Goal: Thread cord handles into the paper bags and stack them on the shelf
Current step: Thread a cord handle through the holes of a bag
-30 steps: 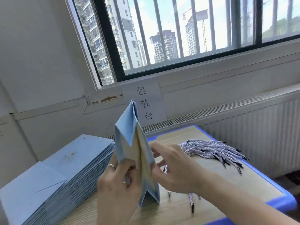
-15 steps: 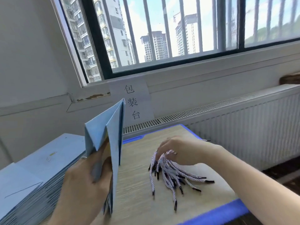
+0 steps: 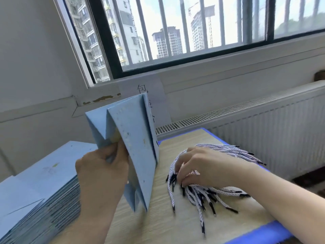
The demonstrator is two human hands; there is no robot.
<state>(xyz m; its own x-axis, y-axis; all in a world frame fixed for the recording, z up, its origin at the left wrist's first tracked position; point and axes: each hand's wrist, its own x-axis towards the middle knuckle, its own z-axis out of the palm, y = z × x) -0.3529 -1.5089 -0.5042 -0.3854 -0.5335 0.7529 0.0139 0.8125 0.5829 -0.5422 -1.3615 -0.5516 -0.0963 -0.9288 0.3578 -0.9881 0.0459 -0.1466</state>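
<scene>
While in left hand point(image 3: 99, 175), one paper bag point(image 3: 135, 138)

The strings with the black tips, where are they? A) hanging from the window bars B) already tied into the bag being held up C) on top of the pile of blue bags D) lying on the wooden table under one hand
D: the strings lie in a loose bunch on the wooden table, with the right hand resting on them, apart from the pile of flat blue bags.
</scene>
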